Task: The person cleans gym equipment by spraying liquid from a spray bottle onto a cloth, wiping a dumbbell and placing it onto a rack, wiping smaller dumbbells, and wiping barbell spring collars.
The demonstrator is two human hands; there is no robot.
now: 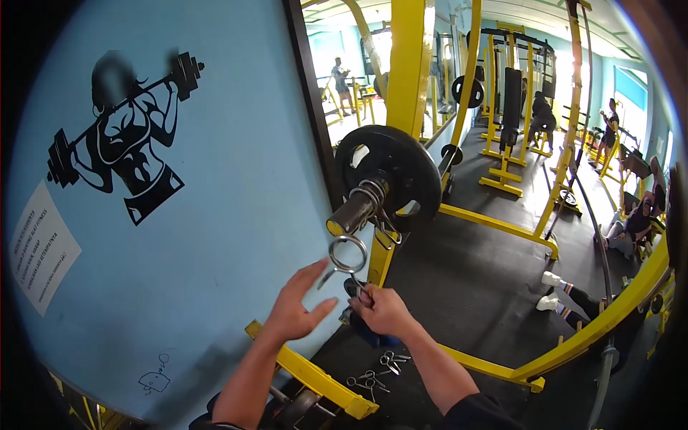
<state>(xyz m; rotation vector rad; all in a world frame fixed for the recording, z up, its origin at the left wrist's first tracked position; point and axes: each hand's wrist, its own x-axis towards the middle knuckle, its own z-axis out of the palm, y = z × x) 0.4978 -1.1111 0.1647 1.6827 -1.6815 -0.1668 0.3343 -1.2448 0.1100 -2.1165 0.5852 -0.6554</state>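
In my right hand [383,312] is a metal spring collar [349,270], its ring pointing up and its handles pinched between my fingers. My left hand [297,304] is open beside it, fingers and thumb apart; whether it touches one of the handles is hard to make out. Just above the ring is the end of a bar sleeve [345,217]. Around that sleeve sits another spring collar [370,193], its handles hanging toward the right. Behind it a black weight plate [419,168] is loaded on the bar.
Several loose spring collars [370,380] lie on the dark floor below. A yellow rack frame [410,86] rises behind the plate, with a low yellow beam [315,376] near my forearms. The blue wall [215,287] is close on the left. Other people [638,226] are farther right.
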